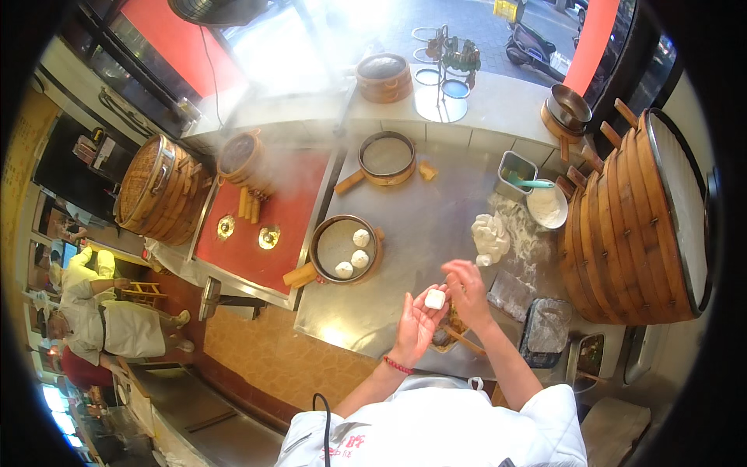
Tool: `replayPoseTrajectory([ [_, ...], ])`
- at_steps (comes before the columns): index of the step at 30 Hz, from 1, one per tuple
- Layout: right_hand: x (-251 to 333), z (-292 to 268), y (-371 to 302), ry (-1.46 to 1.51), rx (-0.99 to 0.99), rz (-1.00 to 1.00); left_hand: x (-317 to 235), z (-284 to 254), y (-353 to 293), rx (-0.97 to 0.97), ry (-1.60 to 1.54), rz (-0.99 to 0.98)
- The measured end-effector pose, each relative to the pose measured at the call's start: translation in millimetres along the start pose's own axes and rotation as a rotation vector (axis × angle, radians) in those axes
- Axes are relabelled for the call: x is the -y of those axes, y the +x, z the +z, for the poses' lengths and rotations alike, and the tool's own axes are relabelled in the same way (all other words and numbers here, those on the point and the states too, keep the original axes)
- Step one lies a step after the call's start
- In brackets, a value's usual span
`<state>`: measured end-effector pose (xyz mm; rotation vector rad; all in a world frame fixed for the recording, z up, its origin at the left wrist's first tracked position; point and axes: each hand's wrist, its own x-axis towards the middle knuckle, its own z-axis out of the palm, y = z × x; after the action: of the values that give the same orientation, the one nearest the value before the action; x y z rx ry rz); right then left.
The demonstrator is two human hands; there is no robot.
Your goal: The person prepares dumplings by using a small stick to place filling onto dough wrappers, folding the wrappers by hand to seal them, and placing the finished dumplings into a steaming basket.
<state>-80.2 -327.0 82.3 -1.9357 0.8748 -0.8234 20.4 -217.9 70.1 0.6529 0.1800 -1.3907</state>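
Left to right: round wooden-walled steamer basket with a stick handle (329, 240) sits well left of the left fingers and a bit beyond them, three white pleated buns (360, 258) in its right half. Next, bare left hand (419, 327), palm up, fingers laid out flat and not closed over anything; they just carry the small white squarish dough piece (435, 299). Key relation: dough lies on top of the left fingers, toward their tips, and directly left of the right fingers, slightly nearer the body than those tips. Left is the nearer hand, being underneath. Bare right hand (470, 300) is just beside it, fingers loosely extended, nothing visible in them; can't tell if thumb side touches dough. Long axis: none clear, piece reads about as wide as long. Looks matte, pale, soft-edged, thick for its footprint, top fairly plain; no pleats or filling visible at this size. Beyond and right of the right fingers, irregular white dough lump (489, 235) on the floured steel worktop (424, 206), apart from both hands.
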Motion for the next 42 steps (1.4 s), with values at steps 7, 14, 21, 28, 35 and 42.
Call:
replayPoseTrajectory([
  [7,4,54,5,-0.343,-0.068,-0.103,2,-3,-14,0.053,0.116,0.052],
  [14,8,80,0,-0.444,-0.036,0.054,-13,-18,-14,-0.011,0.207,0.090],
  [21,23,-22,-54,-0.066,0.152,0.233,-36,-46,-23,0.021,0.360,0.142],
  [28,0,-32,-140,-0.864,0.487,0.221,-26,-81,-32,-0.026,0.233,0.106],
  [35,6,-38,-118,-0.814,0.504,0.099,-15,-86,-53,-0.107,0.395,0.045],
  [42,30,-80,-97,-0.885,0.564,-0.025,20,-101,-72,-0.030,0.477,-0.313],
])
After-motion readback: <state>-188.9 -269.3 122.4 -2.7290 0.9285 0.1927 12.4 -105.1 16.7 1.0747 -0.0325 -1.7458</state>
